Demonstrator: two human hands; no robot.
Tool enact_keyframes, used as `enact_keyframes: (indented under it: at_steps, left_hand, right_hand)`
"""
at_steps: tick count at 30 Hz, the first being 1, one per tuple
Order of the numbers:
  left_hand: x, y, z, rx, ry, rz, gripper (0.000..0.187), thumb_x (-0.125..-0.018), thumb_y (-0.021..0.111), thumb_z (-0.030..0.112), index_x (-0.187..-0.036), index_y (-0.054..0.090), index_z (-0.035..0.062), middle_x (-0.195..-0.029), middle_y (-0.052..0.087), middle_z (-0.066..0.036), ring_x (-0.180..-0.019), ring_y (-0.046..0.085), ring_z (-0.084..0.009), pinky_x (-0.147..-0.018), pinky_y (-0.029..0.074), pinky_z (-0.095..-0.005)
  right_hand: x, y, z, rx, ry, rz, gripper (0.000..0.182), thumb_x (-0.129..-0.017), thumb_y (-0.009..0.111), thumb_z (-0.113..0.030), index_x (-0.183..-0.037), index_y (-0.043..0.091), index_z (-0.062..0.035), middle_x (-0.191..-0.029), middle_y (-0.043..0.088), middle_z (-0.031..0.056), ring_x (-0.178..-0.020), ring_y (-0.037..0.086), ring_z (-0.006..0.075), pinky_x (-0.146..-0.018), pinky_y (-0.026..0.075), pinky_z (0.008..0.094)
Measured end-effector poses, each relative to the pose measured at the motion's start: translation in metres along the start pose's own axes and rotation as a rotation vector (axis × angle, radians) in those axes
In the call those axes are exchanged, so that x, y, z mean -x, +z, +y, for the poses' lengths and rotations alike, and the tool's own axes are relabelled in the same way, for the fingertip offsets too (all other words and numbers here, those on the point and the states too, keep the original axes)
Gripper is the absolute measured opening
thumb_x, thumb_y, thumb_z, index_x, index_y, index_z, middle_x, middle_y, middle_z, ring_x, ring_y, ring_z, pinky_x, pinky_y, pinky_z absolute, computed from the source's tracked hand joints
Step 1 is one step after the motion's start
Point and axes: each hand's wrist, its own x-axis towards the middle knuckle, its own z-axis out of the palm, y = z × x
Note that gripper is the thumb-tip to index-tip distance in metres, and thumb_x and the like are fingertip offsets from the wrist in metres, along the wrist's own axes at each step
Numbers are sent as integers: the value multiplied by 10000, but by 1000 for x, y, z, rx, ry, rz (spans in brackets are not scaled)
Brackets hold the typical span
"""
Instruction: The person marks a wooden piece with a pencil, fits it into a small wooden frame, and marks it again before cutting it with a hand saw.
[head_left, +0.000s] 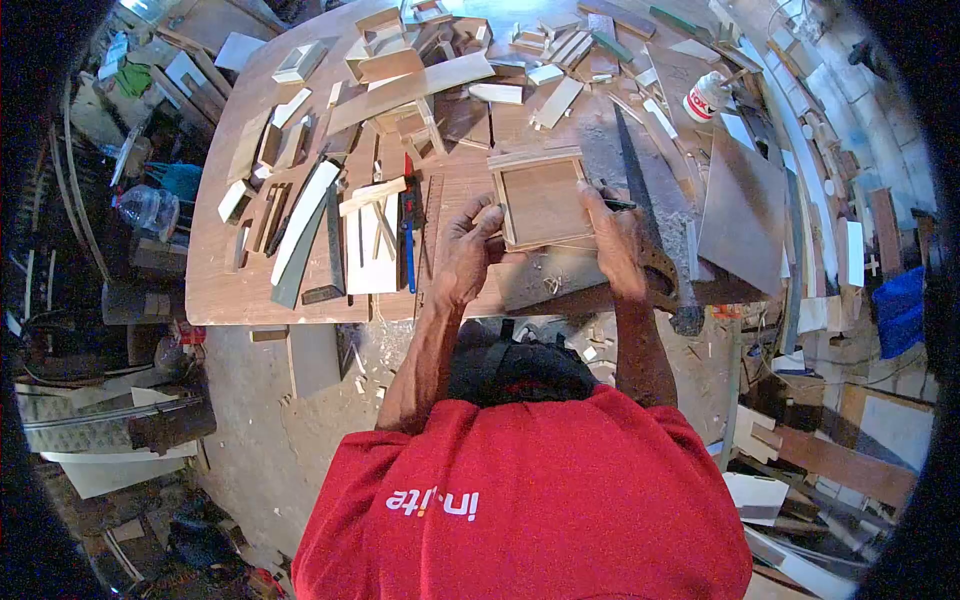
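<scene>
A small shallow wooden box [542, 200], with a flat panel inside raised edge strips, is held up over the front of the table. My left hand [472, 245] grips its left edge, thumb on the rim and fingers underneath. On the opposite side my right hand [612, 238] is closed around the right edge. A thin dark pen-like object [620, 205] sticks out from the fingers of my right hand. Just right of that hand lies a handsaw [634, 170], its handle toward the table's front edge. Wood shavings [552, 285] lie below the box.
On the left of the table [330, 311] are wood strips, a hammer-like wooden piece [373, 196] and a red-and-blue tool [408, 225]. Small wooden boxes [408, 125] and offcuts crowd the back. A white glue bottle [705, 97] and a brown board [745, 215] are at right.
</scene>
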Motion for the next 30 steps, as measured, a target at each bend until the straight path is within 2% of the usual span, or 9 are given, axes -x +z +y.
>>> enact_keyframes:
  at_steps: [2,4,12,14,20,22,24,26,30]
  left_hand:
    - [-2,-3,-4,1,16,29,361,-956,523,179,-1272,488,9,-1036,647,-170,-814,693,-277,-614,607,-318]
    - [-3,-5,-5,-12,11,12,355,-940,548,186,-1253,519,22,-1043,646,-134,-788,683,-246,-620,611,-339]
    - [-5,-8,-8,57,-5,12,370,-907,585,91,-1260,513,8,-1036,645,-159,-730,671,-224,-616,621,-375]
    - [-7,-12,-13,84,-9,6,376,-901,592,80,-1262,511,9,-1025,646,-158,-708,665,-215,-615,622,-381]
    - [-5,-15,-13,-30,-13,37,393,-884,618,67,-1263,521,24,-1010,654,-111,-760,649,-172,-583,591,-292]
    - [-3,-10,-10,-27,-17,27,329,-875,601,35,-1200,583,83,-1001,668,-54,-731,612,-96,-548,480,-207]
    - [-2,-11,-7,-45,-17,14,334,-871,603,28,-1201,584,78,-994,670,-56,-740,619,-100,-555,489,-209]
    - [-1,-10,-5,-63,-15,1,339,-867,604,20,-1201,585,74,-988,672,-59,-749,627,-104,-562,499,-212]
    - [-1,-9,-5,-17,-29,-15,380,-853,621,12,-1228,572,57,-984,670,-72,-788,645,-119,-576,519,-217]
  right_hand:
    - [0,3,2,-166,-3,-3,344,-809,682,-370,-825,644,-29,-778,616,37,-673,523,167,-637,434,329]
    - [-4,4,9,-173,-5,-4,342,-808,685,-373,-823,643,-34,-775,613,33,-674,524,164,-630,432,326]
    - [4,0,2,-167,35,0,361,-790,672,-406,-827,658,-48,-745,558,-9,-669,471,122,-620,387,290]
    - [3,-2,4,-91,38,-23,453,-796,682,-463,-883,665,-19,-845,653,83,-722,578,201,-685,472,356]
    - [2,-8,2,41,-6,-66,484,-818,641,-491,-928,675,-20,-875,661,89,-766,587,209,-726,464,348]
    - [9,-6,-8,29,33,-28,487,-821,637,-489,-940,673,-18,-882,662,92,-778,587,210,-740,461,351]
    - [9,-2,-6,16,73,9,490,-824,633,-488,-952,672,-16,-889,664,94,-790,587,211,-754,459,354]
    - [2,-1,8,-92,-31,-29,510,-825,630,-492,-987,668,-11,-924,666,101,-814,589,218,-779,457,367]
    - [3,-5,7,30,-34,-25,506,-831,632,-480,-1011,659,-8,-943,660,85,-827,580,207,-785,453,359]
